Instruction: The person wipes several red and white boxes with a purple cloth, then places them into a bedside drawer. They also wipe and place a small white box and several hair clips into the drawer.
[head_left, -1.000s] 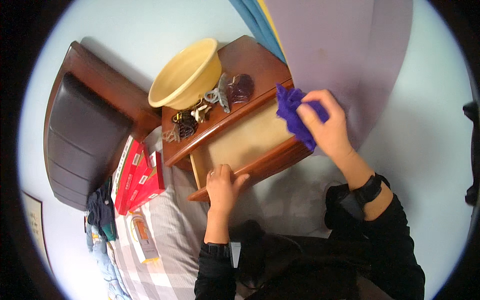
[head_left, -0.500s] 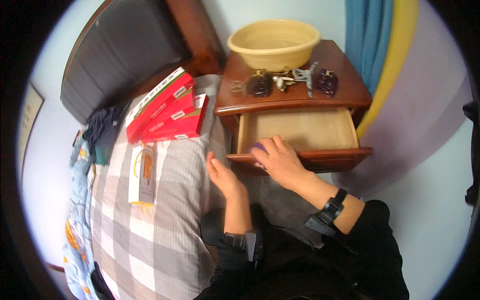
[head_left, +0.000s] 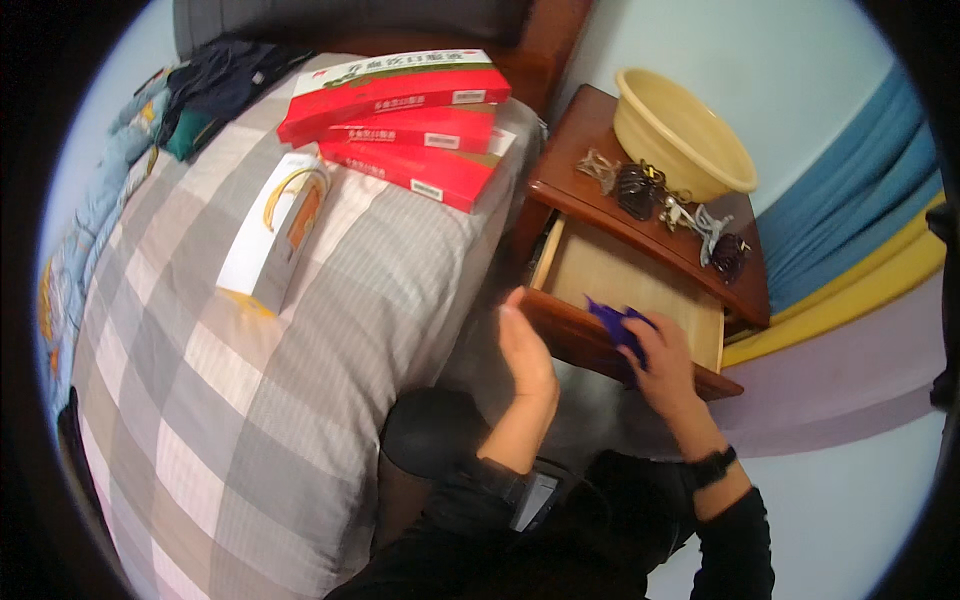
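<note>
A crumpled purple cloth (head_left: pixel 618 328) is gripped in my right hand (head_left: pixel 664 365), over the front of the pulled-out drawer (head_left: pixel 600 262). Its fingers wrap round the cloth and hide part of it. My left hand (head_left: pixel 528 355) is held up by the left end of the drawer front (head_left: pixel 570 330), fingers straight and nothing in them. Whether its fingertips touch the wood I cannot tell. The drawer's pale wooden bottom shows behind the cloth. Hair claw clips, among them a dark one (head_left: pixel 636 190) and a grey one (head_left: pixel 711 233), lie in a row on the nightstand (head_left: pixel 560 170) above.
A cream plastic basin (head_left: pixel 690 150) stands on the nightstand behind the clips. On the checked bed (head_left: pixel 330 380) at left lie several flat red boxes (head_left: pixel 400 95) and a white carton (head_left: pixel 268 235). Blue and yellow curtains (head_left: pixel 850 250) hang at right.
The view has swung to the right, so the bed fills more of it. More of the purple cloth now shows in my right hand. My left hand appears closer to the drawer front.
</note>
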